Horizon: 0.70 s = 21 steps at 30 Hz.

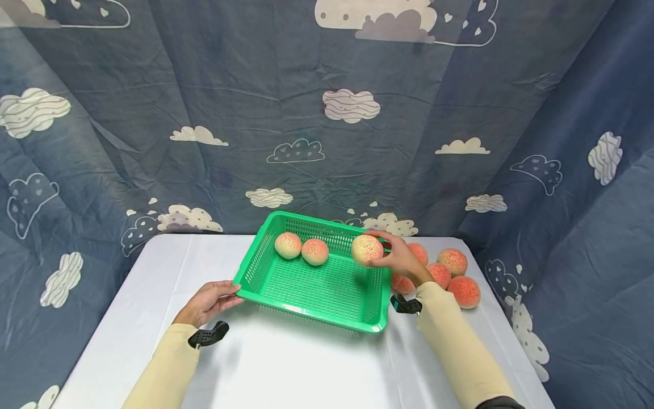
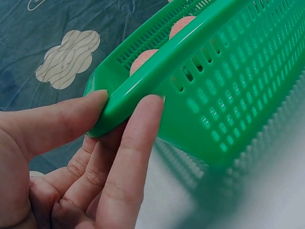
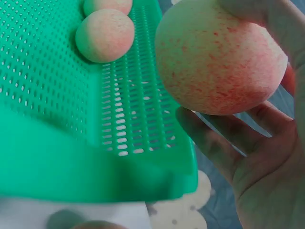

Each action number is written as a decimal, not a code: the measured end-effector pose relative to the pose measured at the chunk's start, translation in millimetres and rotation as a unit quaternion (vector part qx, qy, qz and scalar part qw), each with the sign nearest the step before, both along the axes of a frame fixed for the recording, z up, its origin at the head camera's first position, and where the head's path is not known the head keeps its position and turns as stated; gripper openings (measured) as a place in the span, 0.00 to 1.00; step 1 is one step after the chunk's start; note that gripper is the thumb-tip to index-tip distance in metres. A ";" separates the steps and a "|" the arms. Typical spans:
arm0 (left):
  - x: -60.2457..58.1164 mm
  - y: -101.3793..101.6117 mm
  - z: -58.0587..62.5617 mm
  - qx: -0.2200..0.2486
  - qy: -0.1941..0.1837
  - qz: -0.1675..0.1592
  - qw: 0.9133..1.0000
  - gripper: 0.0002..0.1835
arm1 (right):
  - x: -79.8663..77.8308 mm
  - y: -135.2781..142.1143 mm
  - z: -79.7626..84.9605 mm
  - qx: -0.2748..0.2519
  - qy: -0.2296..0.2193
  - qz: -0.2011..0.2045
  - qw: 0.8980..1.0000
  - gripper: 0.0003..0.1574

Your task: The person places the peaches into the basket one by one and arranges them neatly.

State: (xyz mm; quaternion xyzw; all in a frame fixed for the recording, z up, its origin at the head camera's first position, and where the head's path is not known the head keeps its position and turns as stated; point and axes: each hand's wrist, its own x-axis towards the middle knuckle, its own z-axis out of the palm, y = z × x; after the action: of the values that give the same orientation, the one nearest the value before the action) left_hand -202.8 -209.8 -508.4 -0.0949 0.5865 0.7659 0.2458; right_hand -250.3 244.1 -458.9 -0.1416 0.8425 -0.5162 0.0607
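A green plastic basket (image 1: 317,289) with slotted walls stands slightly turned on the white table. Two peaches, one pale (image 1: 288,245) and one pinker (image 1: 315,251), lie inside it near the back left. My left hand (image 1: 209,302) pinches the basket's front left corner, thumb on top of the rim and fingers beneath, as the left wrist view shows. Over the basket's right end, my right hand (image 1: 395,255) holds a yellowish, red-speckled peach (image 1: 367,250) between thumb and fingers. In the right wrist view that held peach (image 3: 219,59) is beside the basket's rim.
Several more peaches lie on the table right of the basket, among them a red one (image 1: 464,292) and an orange one (image 1: 452,262), partly behind the right forearm. A dark cloud-patterned curtain (image 1: 286,113) hangs behind the white table (image 1: 286,363).
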 end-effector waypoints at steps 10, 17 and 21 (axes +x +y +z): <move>0.5 -1.0 -0.7 -0.001 0.004 0.001 1.000 0.12 | -28.9 -23.5 -10.8 0.052 -0.005 0.044 0.998 0.43; -0.5 -0.8 -1.7 -0.006 0.004 -0.001 1.000 0.18 | -45.7 -34.6 -20.6 0.078 -0.029 0.077 0.994 0.44; -0.5 -1.2 -1.4 -0.004 0.008 -0.003 1.000 0.17 | -51.9 -39.8 -25.6 0.095 -0.042 0.093 0.990 0.44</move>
State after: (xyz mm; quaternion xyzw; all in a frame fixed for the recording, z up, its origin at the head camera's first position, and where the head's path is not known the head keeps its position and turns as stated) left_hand -203.2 -211.1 -509.8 -0.0880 0.5914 0.7637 0.2434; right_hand -302.2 204.3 -484.6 -0.1907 0.8678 -0.4311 0.1570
